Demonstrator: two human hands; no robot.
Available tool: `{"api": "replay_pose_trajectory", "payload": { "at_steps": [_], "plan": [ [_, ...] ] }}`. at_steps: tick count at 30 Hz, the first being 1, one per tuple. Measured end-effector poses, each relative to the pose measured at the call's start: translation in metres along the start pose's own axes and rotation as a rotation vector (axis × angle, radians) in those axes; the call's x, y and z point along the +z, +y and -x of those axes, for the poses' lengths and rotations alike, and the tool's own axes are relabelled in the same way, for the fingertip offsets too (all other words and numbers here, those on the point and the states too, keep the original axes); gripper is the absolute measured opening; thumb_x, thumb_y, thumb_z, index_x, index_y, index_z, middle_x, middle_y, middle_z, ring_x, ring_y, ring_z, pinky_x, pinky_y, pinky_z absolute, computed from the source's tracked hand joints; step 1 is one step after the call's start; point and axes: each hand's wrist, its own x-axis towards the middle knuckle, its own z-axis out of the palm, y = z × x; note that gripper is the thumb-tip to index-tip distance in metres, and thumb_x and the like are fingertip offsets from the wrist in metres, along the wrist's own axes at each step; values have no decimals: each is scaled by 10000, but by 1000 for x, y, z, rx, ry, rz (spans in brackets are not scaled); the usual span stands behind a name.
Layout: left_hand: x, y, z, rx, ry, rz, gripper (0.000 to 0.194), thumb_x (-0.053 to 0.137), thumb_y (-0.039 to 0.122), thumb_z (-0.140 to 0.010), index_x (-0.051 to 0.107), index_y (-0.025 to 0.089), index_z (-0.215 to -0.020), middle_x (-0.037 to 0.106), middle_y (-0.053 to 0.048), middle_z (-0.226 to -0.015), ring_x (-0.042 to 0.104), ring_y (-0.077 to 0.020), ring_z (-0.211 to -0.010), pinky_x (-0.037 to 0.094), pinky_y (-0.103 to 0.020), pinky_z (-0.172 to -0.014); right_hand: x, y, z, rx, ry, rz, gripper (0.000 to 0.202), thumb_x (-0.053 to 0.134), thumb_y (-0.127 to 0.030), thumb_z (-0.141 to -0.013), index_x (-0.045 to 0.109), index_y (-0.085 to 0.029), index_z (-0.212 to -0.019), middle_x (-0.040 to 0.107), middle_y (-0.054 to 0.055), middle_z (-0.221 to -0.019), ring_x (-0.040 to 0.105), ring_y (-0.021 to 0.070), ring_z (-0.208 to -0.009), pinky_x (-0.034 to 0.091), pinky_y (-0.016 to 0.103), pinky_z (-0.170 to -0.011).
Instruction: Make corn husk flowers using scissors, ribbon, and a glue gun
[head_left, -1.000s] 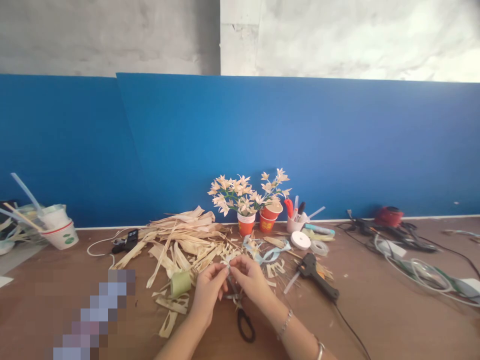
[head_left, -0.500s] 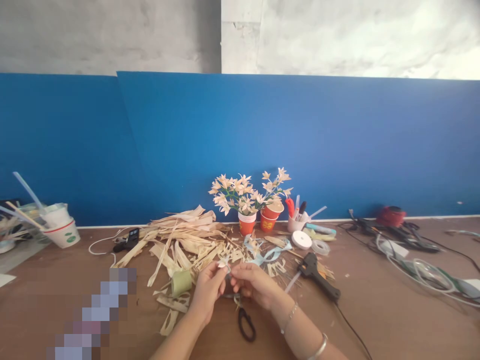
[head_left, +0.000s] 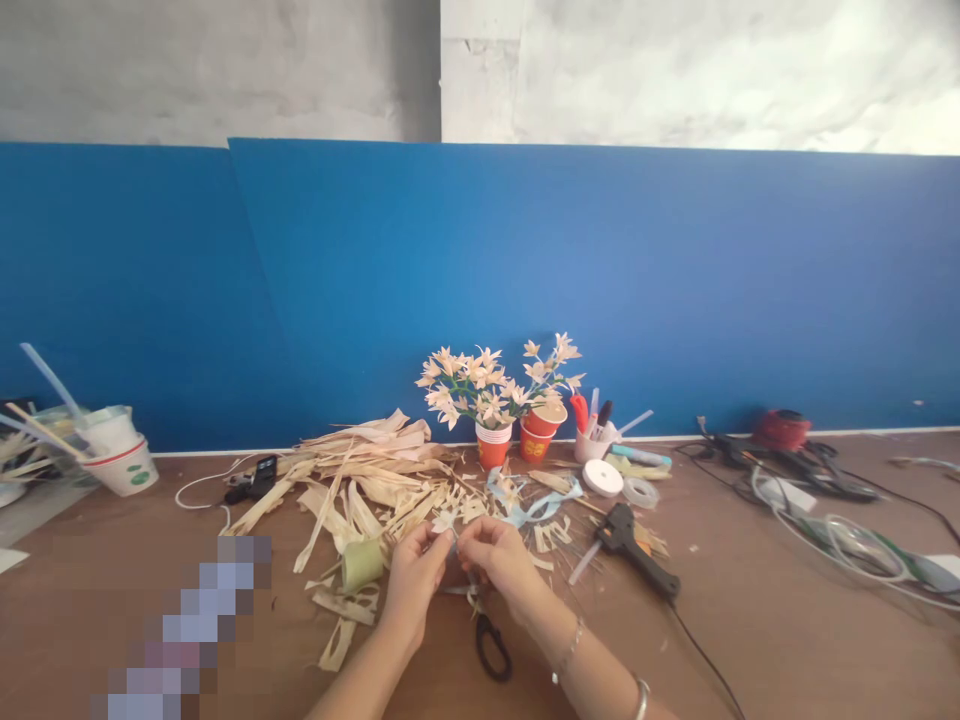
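Note:
My left hand [head_left: 412, 582] and my right hand [head_left: 498, 560] meet low in the middle, above the brown table [head_left: 750, 620]. Between their fingertips they pinch a small pale husk flower [head_left: 445, 522] on a thin stem. Black-handled scissors [head_left: 489, 640] lie on the table just below the hands. A roll of green tape [head_left: 361, 564] stands left of my left hand. Behind it spreads a heap of dry husk strips [head_left: 367, 480].
Two orange cups with finished husk flowers [head_left: 495, 395] stand against the blue partition [head_left: 525, 290]. A black glue gun [head_left: 636, 552], white tape rolls [head_left: 601, 479], a pen cup [head_left: 592, 440], cables [head_left: 810, 490] at right, and white cups [head_left: 116, 455] at far left.
Both hands have lifted the small flower a little and shifted slightly away from me. The things on the table have not moved.

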Motion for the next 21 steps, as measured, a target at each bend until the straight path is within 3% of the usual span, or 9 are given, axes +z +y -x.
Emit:
{"api": "replay_pose_trajectory", "payload": {
  "at_steps": [4, 9, 14, 21],
  "plan": [
    [1, -1, 1, -11, 10, 22, 356, 686, 466, -598, 491, 172, -637, 304, 118, -402, 237, -35, -367, 144, -173, -384, 7, 5, 1, -179, 130, 116, 113, 565, -222, -621, 484, -182, -554, 469, -54, -482, 389, 84, -466, 314, 215, -472],
    [-1, -5, -2, -12, 17, 49, 364, 704, 458, -584, 492, 166, -629, 311, 116, -414, 232, -34, -378, 131, -180, -389, 12, 4, 6, -224, 180, 241, 126, 552, -245, -676, 509, -179, -578, 505, -31, -529, 430, 101, -508, 352, 223, -504],
    [-6, -5, -5, -33, -17, 96, 341, 701, 431, -602, 495, 159, -615, 306, 115, -412, 209, -25, -363, 108, -183, -388, 10, 1, 6, -128, 36, 129, 168, 579, -327, -699, 538, -174, -643, 516, -37, -504, 414, 80, -431, 309, 198, -414],
    [-8, 1, -4, -49, -113, 151, 303, 712, 378, -607, 523, 141, -606, 451, 71, -469, 236, 0, -353, 103, -171, -370, -3, -7, 7, -7, -200, -31, 316, 628, -452, -679, 587, -141, -638, 618, 9, -595, 451, 64, -445, 307, 176, -412]
  ]
}}
